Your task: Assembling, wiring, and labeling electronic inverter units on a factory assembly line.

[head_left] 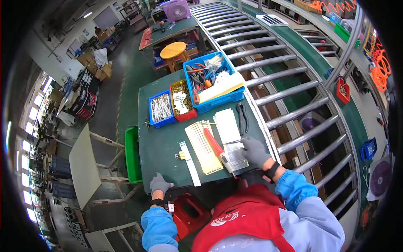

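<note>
My right hand (255, 151), in a grey glove, is at the right side of a printed sheet (237, 157). Its fingers are curled; what they grip is hidden. At the near left corner of the green table, my gloved left hand (160, 184) has its thumb and fingers apart and holds nothing. Between the hands, a long red and grey hand tool (216, 145) lies across a cream sheet with rows of dark dots (200, 145). A white strip (191, 166) with a yellow binder clip (181, 156) lies to its left. Beyond my right hand are blank cream paper (226, 122) and dark-handled pliers (242, 117).
Farther back stand a blue box of white sticks (160, 108), a box of brass-coloured small parts (180, 90) and a blue crate of tools (222, 101). A roller conveyor (289, 98) runs along the right. A green bin (132, 155) is left; a red stool (189, 214) stands close.
</note>
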Available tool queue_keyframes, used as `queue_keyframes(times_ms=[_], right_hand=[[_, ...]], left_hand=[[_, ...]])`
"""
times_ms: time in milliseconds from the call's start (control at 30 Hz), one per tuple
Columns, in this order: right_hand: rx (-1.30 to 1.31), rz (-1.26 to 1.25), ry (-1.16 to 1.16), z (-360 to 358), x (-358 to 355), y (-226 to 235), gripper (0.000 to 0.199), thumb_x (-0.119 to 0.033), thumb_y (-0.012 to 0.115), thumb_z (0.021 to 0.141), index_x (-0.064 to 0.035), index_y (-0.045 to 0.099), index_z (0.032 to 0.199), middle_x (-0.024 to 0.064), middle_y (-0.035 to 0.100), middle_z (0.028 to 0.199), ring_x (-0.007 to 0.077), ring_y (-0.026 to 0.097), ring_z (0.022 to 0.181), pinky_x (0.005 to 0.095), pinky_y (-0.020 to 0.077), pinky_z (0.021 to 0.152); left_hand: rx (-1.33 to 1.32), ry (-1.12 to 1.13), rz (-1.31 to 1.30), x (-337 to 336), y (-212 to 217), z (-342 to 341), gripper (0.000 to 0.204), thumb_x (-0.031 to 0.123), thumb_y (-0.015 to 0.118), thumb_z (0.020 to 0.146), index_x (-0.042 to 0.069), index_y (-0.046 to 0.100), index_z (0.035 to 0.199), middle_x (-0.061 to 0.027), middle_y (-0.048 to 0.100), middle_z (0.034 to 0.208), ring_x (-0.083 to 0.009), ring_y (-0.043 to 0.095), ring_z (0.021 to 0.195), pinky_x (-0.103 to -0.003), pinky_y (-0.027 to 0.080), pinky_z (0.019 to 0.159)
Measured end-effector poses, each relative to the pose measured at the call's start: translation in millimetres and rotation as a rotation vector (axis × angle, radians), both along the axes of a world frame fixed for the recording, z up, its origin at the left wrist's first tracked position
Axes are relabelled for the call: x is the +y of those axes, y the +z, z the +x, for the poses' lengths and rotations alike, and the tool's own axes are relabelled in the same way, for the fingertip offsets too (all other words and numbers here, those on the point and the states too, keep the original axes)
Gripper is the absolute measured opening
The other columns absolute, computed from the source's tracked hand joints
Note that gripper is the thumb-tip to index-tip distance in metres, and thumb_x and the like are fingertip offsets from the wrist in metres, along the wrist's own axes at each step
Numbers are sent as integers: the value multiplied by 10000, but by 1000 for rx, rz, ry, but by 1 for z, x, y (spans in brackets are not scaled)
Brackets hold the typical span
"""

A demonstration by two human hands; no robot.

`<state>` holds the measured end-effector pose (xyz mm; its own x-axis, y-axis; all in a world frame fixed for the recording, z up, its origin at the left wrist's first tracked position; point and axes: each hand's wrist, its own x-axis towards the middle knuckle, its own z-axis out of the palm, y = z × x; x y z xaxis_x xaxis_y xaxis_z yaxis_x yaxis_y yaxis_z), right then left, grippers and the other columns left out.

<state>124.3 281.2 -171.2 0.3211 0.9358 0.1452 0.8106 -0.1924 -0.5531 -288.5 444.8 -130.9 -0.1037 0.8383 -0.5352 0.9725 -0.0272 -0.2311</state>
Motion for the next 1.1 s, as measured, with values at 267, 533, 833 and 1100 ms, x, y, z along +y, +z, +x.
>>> queue_keyframes(times_ms=[267, 533, 833, 1100], right_hand=[[-277, -351, 224, -19, 72, -9, 245, -120, 622, 806, -102, 642, 1050, 141, 643, 1011, 342, 659, 947, 443, 537, 796], [149, -267, 15, 1, 128, 23, 331, -318, 579, 848, -36, 670, 995, 231, 626, 1045, 407, 628, 984, 467, 509, 861], [-67, -266, 155, -19, 190, 14, 268, -111, 559, 843, -62, 620, 1099, 230, 597, 1066, 421, 650, 922, 487, 533, 799], [-211, -356, 326, -17, 206, 9, 212, -124, 581, 837, -55, 635, 1030, 210, 620, 1053, 388, 667, 922, 473, 547, 792]], left_hand=[[13, 76, -19, -2, 2, 2, 1129, 521, 857, 653, 50, 295, 1511, -172, 509, 1402, -318, 552, 1255, -401, 486, 1012], [32, 63, -54, 4, 4, 5, 1143, 547, 860, 636, 58, 302, 1506, -171, 514, 1382, -319, 557, 1245, -401, 491, 1000], [61, 89, -73, 7, -6, 0, 1170, 556, 866, 627, 59, 285, 1514, -166, 521, 1370, -310, 562, 1229, -396, 480, 1004], [62, 88, -57, 8, -13, 0, 1145, 552, 867, 628, 68, 308, 1502, -164, 516, 1371, -301, 553, 1243, -398, 482, 994]])
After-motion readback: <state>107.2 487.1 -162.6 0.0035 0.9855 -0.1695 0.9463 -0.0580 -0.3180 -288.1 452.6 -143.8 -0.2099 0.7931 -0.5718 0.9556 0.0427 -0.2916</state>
